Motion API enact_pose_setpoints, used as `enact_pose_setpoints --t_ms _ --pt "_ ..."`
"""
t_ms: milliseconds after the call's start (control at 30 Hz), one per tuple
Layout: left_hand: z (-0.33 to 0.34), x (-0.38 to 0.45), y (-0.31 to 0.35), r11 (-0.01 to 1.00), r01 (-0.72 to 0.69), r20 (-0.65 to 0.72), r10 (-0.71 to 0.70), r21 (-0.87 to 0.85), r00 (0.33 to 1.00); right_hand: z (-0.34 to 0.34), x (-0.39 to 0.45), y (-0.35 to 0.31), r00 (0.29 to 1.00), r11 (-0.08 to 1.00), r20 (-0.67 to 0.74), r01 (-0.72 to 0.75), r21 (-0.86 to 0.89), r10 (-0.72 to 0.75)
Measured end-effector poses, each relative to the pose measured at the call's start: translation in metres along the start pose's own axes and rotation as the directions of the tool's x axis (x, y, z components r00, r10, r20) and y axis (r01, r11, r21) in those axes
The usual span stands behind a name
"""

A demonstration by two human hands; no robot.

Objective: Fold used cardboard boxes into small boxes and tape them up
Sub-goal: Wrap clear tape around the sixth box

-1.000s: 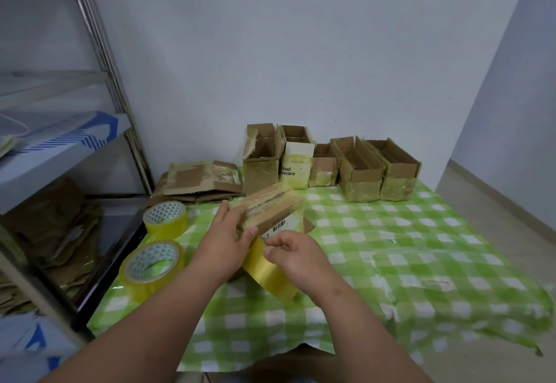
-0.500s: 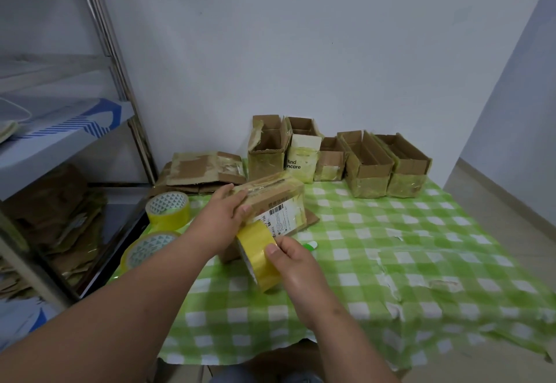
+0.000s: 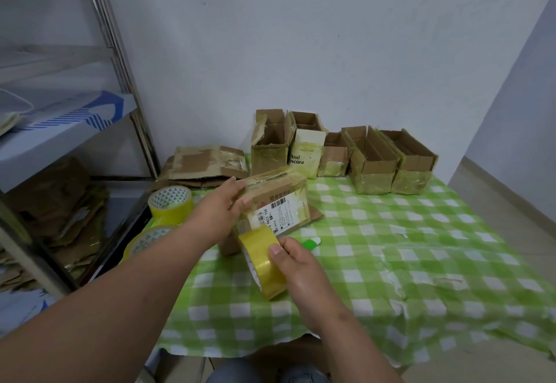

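Gripping a glossy, tape-wrapped cardboard box (image 3: 275, 199), the left hand (image 3: 218, 212) curls closed; the right hand (image 3: 296, 265) clasps a yellow tape roll (image 3: 261, 262).

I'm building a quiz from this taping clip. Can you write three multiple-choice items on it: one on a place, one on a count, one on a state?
1. Where do the finished open boxes stand?
A. along the wall
B. on the shelf
C. on the floor

2. How many yellow tape rolls are in view?
A. one
B. three
C. five

3. What has the right hand in its grip?
A. nothing
B. scissors
C. a tape roll

Answers: 1 A, the row lines the table's far edge. 2 B, two spare rolls lie left, one is held. 3 C, fingers curl round it while the left hand holds the labelled box.
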State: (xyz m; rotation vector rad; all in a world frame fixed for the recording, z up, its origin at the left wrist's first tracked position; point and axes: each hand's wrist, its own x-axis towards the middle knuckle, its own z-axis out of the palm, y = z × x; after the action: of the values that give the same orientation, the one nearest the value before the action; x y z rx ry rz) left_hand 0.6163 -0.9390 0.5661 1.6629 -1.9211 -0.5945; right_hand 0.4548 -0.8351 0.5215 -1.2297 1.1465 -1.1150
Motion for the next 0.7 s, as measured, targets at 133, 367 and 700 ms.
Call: enact_pose_setpoints --t_ms 133,367,700 --pt "0.004 -0.004 -0.003 0.943 0.168 -0.061 -0.194 -0.288 0.979 -0.004 -0.001 -0.003 1.000 0.998 -0.020 -0.015 -0.058 0.013" --pt "0.008 -0.028 0.001 0.822 0.260 0.140 -0.219 -0.507 0.966 -0.016 0.001 -0.005 0.998 0.997 -0.002 -0.062 -0.047 0.062" --pt "0.015 -0.039 0.009 0.732 0.307 0.174 -0.255 -0.608 0.951 -0.037 0.008 -0.007 0.983 0.982 -0.069 -0.172 -0.079 0.167"
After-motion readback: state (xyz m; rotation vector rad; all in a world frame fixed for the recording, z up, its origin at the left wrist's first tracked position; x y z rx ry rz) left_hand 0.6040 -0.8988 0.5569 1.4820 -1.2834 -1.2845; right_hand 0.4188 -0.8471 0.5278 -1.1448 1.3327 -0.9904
